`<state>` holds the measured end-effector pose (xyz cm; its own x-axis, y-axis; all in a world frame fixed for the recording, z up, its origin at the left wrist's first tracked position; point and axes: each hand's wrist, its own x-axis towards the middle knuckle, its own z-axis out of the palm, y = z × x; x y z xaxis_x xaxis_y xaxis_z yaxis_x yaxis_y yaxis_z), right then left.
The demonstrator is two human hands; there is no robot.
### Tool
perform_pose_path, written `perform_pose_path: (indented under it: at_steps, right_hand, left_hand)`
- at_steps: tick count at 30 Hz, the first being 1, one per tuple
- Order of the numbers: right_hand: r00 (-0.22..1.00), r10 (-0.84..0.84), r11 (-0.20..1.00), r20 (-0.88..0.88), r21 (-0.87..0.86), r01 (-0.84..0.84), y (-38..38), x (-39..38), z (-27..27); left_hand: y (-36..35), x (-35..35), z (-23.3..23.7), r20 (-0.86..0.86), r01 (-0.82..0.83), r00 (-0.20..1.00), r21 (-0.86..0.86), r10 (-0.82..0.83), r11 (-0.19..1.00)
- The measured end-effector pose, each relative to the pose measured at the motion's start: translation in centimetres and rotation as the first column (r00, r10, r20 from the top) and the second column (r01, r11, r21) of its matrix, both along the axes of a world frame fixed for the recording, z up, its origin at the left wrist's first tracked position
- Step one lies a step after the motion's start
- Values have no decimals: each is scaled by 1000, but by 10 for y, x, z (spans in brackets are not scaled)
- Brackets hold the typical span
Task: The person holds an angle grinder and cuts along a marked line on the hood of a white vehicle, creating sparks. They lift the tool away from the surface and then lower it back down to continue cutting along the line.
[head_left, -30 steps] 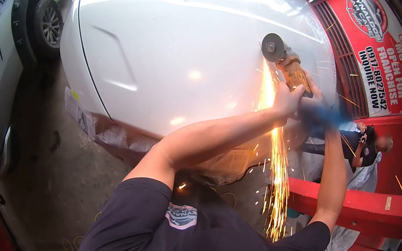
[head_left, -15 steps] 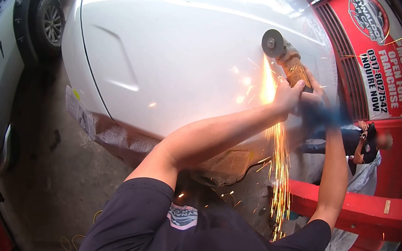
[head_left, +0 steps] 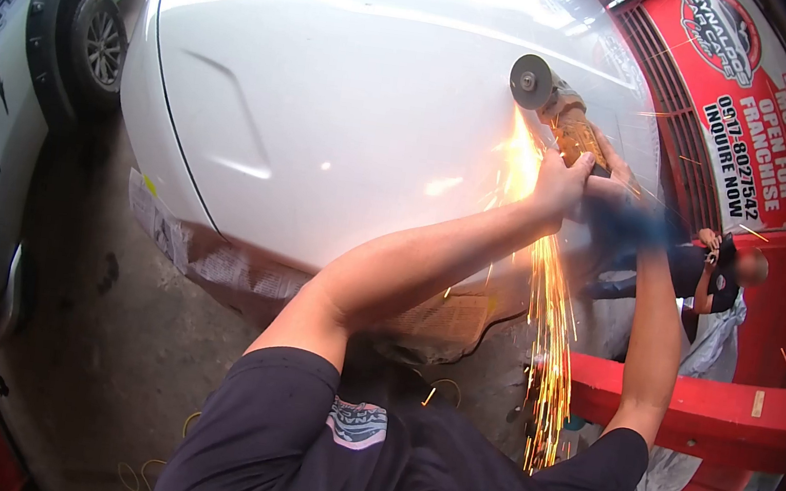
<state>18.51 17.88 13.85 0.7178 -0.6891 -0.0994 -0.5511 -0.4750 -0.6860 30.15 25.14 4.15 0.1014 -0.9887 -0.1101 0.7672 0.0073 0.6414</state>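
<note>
Both my hands are closed on an angle grinder (head_left: 578, 138) with a yellow-orange body, held over a white car panel (head_left: 330, 120). My left hand (head_left: 563, 183) wraps the near side of the body, thumb up. My right hand (head_left: 619, 165) grips it from the right, partly hidden behind the tool. A blurred blue patch covers my right wrist. The grey cutting disc (head_left: 531, 81) points away to the upper left. Bright sparks (head_left: 523, 158) fly from its lower edge, pass behind my left wrist and fall toward the floor.
Masking paper (head_left: 234, 265) lines the panel's lower edge. Another vehicle with a black wheel (head_left: 98, 47) stands at left. A red beam (head_left: 687, 409) crosses at right, near a person (head_left: 718, 276) in dark clothes. Behind hangs a red and white banner (head_left: 753, 113).
The grinder has shifted very slightly left and up in my grip. The spark plume near the disc spreads wider. A dark rounded shape at the bottom edge has gone from view.
</note>
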Motion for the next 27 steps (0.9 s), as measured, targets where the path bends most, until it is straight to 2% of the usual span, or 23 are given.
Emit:
perform_pose_path:
  at_steps: [2,3,5,9,11,12,14,17,20,22,24,27]
  right_hand:
    - [974,-156,964,-166,188,186,20,7,22]
    - [974,-156,964,-167,188,187,14,4,15]
    - [994,-104,990,-28,97,106,-3,-4,-4]
    - [991,-98,991,-90,87,105,23,4,12]
    - [998,-55,993,11,107,54,14,-5,1]
    - [998,-55,993,11,106,54,10,-10,-1]
    - [994,-98,986,-39,132,102,4,-21,-3]
    - [995,-95,985,-40,140,99,29,-17,9]
    - [993,-110,971,33,219,100,35,-24,5]
    - [993,-116,974,30,200,108,30,-32,-1]
    - [992,-122,976,24,183,115,32,-34,-3]
    - [992,-125,983,-16,136,126,38,-34,1]
  left_hand:
    - [-3,-4,-3,-11,-19,1000,-7,19,1000]
    - [-2,-4,-3,-12,-19,1000,-6,19,1000]
    - [-1,-5,-4,8,-43,999,-35,44,998]
    - [-1,-12,-7,10,-74,997,-29,74,997]
    - [-1,-12,-9,-8,25,1000,-40,-25,999]
    - [-1,-14,-10,-8,25,1000,-40,-25,999]
    - [0,-21,-11,10,13,1000,63,-14,998]
    - [9,-25,-5,16,42,999,119,-44,992]
    - [18,-28,-4,14,60,998,94,-62,994]
    - [16,-34,-10,-4,69,998,81,-69,994]
    - [13,-35,-15,95,57,994,48,-61,997]
    - [16,-39,-16,76,81,993,65,-86,995]
